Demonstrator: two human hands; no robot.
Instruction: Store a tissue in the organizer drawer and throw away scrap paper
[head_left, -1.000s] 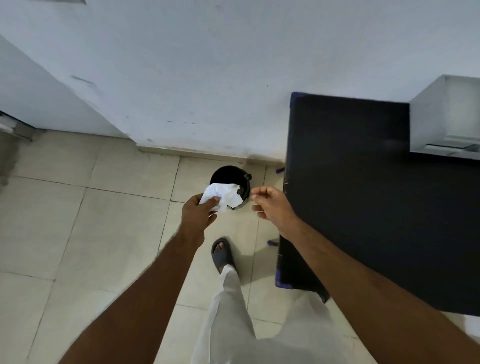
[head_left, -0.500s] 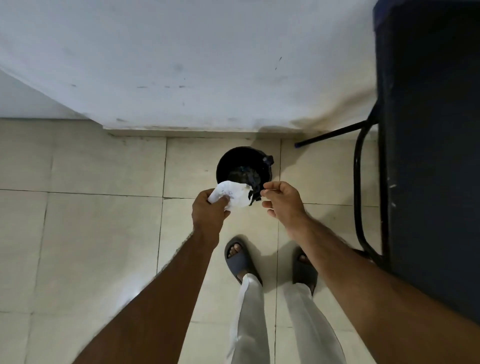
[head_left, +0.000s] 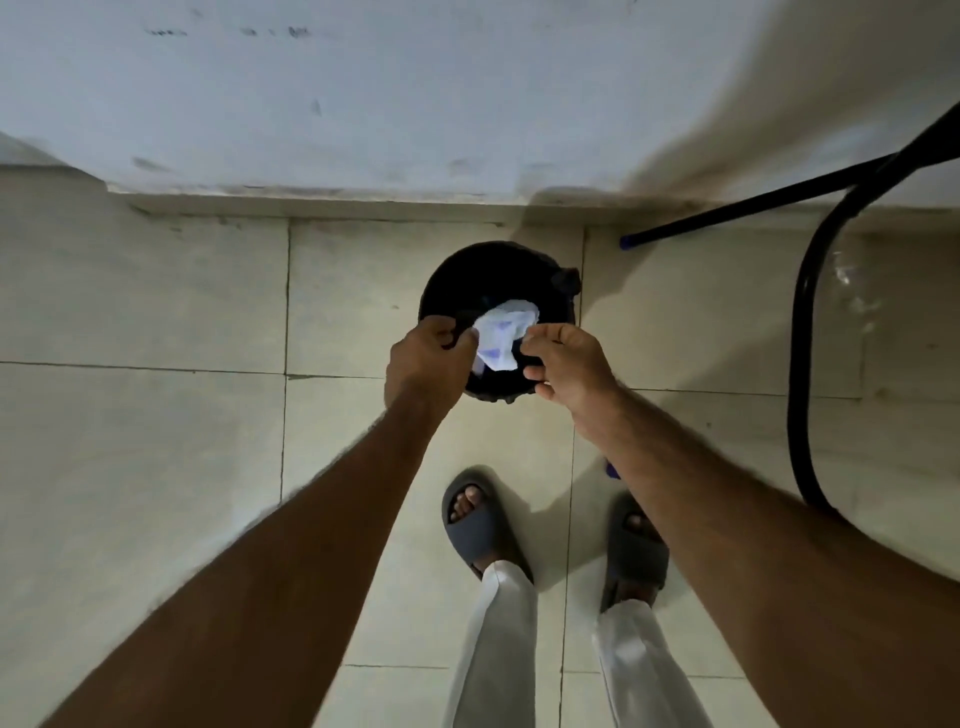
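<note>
Pale square tiles cover the floor (head_left: 156, 467), their thin dark joints running to a scuffed white wall (head_left: 415, 93) with a low skirting ledge. A black tubular frame (head_left: 800, 332) curves down at the right — one straight leg ends in a blue cap (head_left: 627, 242). Two grey slide sandals (head_left: 480, 525) stand on the tiles below white trouser legs (head_left: 498, 649).

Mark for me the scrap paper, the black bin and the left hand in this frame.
scrap paper (head_left: 500, 338): head view, middle of the crumpled white sheet.
black bin (head_left: 457, 275): head view, dark inner wall near the far-left rim.
left hand (head_left: 426, 364): head view, back of the hand.
</note>
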